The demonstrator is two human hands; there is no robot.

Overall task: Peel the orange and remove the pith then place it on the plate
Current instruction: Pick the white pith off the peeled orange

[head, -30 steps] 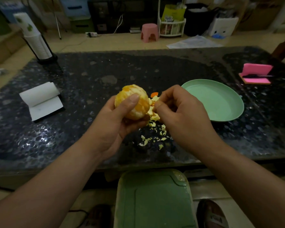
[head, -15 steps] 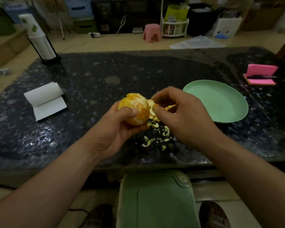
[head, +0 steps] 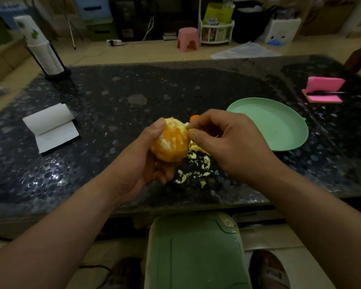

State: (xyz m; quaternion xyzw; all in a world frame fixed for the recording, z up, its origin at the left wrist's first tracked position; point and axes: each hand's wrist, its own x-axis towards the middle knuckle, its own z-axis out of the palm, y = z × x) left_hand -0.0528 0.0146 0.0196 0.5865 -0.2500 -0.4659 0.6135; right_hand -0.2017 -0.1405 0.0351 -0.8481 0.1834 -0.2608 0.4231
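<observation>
1. Fingers of the left hand (head: 142,161) curl under and around the orange (head: 171,142), with the thumb pressed on its upper left side, holding it above the table (head: 133,97).
2. The orange is peeled, with patches of white pith clinging to its flesh.
3. The right hand (head: 227,140) meets the orange's upper right side, thumb and forefinger pinched together on its surface, the other fingers curled.
4. Pith scraps (head: 196,172) lie scattered on the table just below the hands; an orange peel piece (head: 194,117) shows behind the right forefinger.
5. The green plate (head: 279,130) sits right of the hands, apart from the orange.
6. A paper roll (head: 50,126) lies far left.
</observation>
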